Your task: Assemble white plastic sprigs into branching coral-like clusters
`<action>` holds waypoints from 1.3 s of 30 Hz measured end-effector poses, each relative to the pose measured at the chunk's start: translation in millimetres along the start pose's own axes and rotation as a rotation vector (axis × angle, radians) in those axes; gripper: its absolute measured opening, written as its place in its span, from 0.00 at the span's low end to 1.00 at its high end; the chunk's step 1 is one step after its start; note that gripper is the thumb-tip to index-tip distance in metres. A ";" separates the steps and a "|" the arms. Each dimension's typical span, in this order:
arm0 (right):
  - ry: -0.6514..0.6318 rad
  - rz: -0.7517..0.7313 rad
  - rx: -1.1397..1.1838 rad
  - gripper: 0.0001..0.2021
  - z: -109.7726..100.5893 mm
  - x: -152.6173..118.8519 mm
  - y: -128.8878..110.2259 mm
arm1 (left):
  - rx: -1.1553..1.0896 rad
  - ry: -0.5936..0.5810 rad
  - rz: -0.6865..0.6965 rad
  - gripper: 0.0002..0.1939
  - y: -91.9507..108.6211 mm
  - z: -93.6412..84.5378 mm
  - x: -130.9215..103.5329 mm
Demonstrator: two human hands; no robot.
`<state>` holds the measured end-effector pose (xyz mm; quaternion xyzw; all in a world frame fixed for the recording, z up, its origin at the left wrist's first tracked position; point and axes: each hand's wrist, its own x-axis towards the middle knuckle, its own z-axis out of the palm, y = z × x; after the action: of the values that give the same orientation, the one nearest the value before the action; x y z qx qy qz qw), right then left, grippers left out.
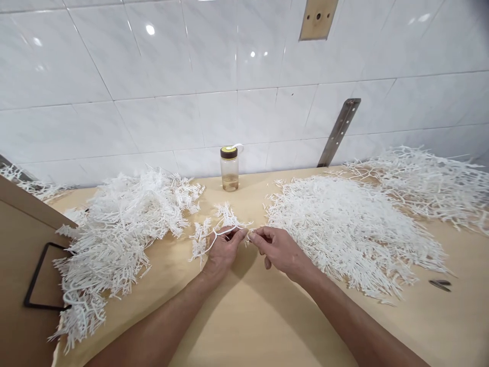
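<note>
Left hand [222, 252] first: fingers are curled in, thumb closed against them, with a white branched sprig [228, 217] in its grip. Its thin stems run across the fingers and the frilly tips stick out above and to the left. Right hand [281, 250] is just beside it, thumb and forefinger nearly together at the sprig's right end; from my end I can't tell whether it's actually pinching anything. Both are over the middle of the tan surface [263, 331].

On the left I've got a big heap of frilly white pieces [126, 224], and on the right a wide pile of thin white pieces [344, 229], with looser netlike strands [435, 183] behind it. A clear bottle [229, 173] with a dark-rimmed lid stands upright near the tiled wall [153, 122], some liquid inside. Small dark tool [440, 284] lies at far right, too small for me to identify.
</note>
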<state>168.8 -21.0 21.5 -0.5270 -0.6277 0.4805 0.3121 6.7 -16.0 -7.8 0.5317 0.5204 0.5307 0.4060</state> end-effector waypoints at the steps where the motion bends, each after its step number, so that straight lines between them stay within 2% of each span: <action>1: -0.015 0.014 0.032 0.21 1.3 0.0 0.9 | 0.010 0.000 0.017 0.16 -2.0 0.6 0.4; 5: -0.026 0.058 0.126 0.21 2.4 3.0 6.7 | 0.045 -0.010 0.056 0.14 -3.2 2.3 -0.5; 14: 0.041 0.048 0.179 0.12 10.4 8.1 12.6 | 0.023 -0.025 -0.008 0.16 11.5 1.2 -6.0; 17: 0.076 0.022 0.101 0.09 12.0 6.9 8.9 | 0.011 -0.036 0.011 0.16 8.4 1.0 -4.9; 20: 0.101 0.005 -0.026 0.07 12.5 4.7 3.9 | -0.008 -0.097 0.030 0.14 4.6 0.7 -2.5; 24: 0.096 0.022 -0.097 0.05 12.8 3.0 2.2 | 0.065 -0.127 -0.001 0.14 3.3 0.5 -0.1; 28: 0.090 0.025 -0.085 0.04 14.6 1.8 3.0 | 0.059 -0.081 0.032 0.14 5.4 2.4 -1.4; 33: 0.091 0.020 -0.052 0.06 20.5 0.8 1.4 | 0.124 0.000 0.086 0.12 4.7 4.8 -11.4; 39: 0.066 0.099 0.086 0.04 24.5 5.7 7.8 | 0.254 0.092 0.312 0.10 6.0 -0.3 -19.7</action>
<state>148.2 -22.3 5.1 -0.5589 -0.5692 0.5041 0.3308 9.1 -36.2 -4.7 0.6281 0.5124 0.5410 0.2243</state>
